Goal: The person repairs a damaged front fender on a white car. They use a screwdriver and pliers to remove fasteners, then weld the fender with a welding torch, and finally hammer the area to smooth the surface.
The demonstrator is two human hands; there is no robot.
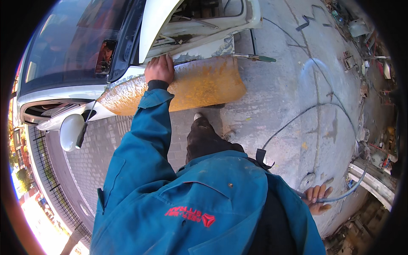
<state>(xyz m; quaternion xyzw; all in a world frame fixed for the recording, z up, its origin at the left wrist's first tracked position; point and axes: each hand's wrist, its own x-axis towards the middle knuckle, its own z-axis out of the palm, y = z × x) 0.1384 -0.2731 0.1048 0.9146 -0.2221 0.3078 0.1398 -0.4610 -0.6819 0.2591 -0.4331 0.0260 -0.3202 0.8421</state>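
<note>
My left hand [160, 69] is closed over the upper edge of a curved, yellow-brown stained sheet [199, 85]. The sheet lies along the side of a white car, and its left end narrows toward the car's door mirror [72, 132]. Just beyond my fingers rises a white body panel [156, 25]. Out at the right, my right hand [318, 198] has its fingers wrapped round a grey-blue hose [346, 193]. A tool with a green handle [265, 58] sits at the sheet's upper right corner, its metal end against the car body.
The car's windshield [72, 46] fills the upper left. A dark cable [297, 117] loops over the concrete floor [280, 97]. Scrap parts and clutter [361, 29] line the right side. A metal fence [53, 178] stands at the lower left.
</note>
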